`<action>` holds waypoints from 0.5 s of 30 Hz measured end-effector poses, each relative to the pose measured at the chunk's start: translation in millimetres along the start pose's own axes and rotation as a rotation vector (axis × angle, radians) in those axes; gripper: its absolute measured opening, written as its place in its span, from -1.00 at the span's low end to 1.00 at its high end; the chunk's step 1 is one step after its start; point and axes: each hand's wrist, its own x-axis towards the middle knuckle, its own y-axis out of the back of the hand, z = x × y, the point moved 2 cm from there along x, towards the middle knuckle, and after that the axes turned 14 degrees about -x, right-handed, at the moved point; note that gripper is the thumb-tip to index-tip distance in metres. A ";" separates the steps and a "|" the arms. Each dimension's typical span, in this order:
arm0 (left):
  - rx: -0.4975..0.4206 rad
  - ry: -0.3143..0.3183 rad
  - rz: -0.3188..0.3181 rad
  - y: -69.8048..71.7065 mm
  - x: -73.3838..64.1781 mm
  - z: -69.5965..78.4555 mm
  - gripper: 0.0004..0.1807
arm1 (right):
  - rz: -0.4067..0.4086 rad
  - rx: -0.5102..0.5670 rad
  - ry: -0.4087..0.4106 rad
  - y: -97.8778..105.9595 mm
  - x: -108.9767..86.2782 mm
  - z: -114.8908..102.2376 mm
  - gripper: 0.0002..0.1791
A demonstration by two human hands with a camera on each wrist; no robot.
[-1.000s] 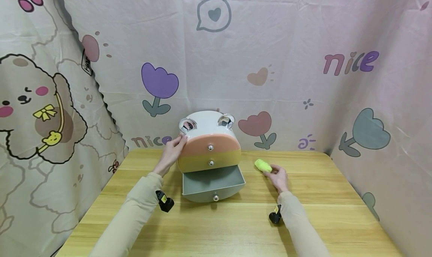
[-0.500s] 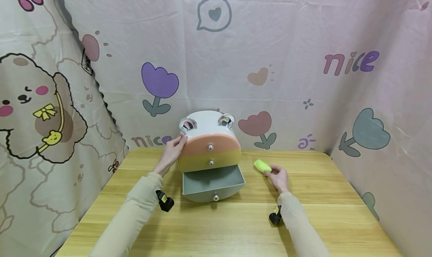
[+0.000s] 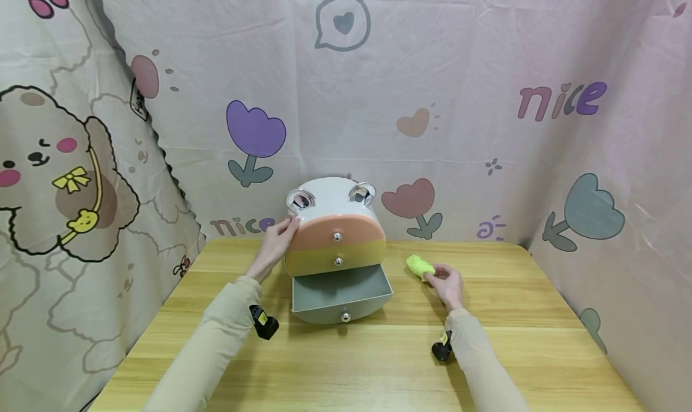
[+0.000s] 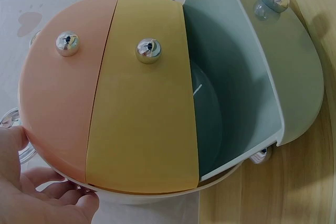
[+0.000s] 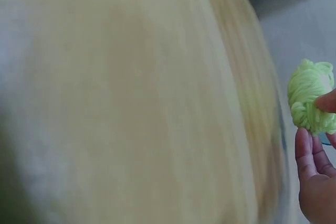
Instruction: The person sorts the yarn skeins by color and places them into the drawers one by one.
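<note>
A small drawer box (image 3: 335, 247) with a white top and round silver eyes stands on the table. Its orange and yellow drawers are closed, while the grey-green bottom drawer (image 3: 343, 301) is pulled out; no object shows inside it. At the box's upper left side, my left hand (image 3: 274, 247) holds its edge; the left wrist view shows bent fingers (image 4: 68, 192) along the side. Right of the box, my right hand (image 3: 446, 287) pinches a bright yellow-green ball of yarn (image 3: 419, 267) between thumb and fingers. In the right wrist view the yarn (image 5: 310, 95) has looped strands.
The wooden table (image 3: 346, 370) extends around the box and toward the front. A patterned cloth (image 3: 346, 99) hangs behind the table and along both sides. Black wrist cameras (image 3: 264, 322) sit on both sleeves.
The ball of yarn has shifted and tilted very slightly in my right hand. My left hand, the box and the pulled-out drawer stay where they were.
</note>
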 end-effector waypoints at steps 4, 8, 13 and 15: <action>-0.005 0.005 0.000 0.3 0.0 0.1 -0.25 | -0.002 0.028 0.007 0.9 -0.3 -6.5 -0.60; -0.009 0.006 -0.004 0.1 0.0 0.1 -0.25 | -0.026 0.086 0.017 0.7 0.0 -17.0 -0.59; -0.010 0.009 -0.008 -0.1 -0.1 0.2 -0.25 | -0.054 0.198 0.033 2.1 -2.3 -33.3 -0.59; -0.009 0.006 -0.007 -0.2 -0.3 0.6 -0.25 | -0.055 0.247 0.053 3.6 -4.0 -40.0 -0.58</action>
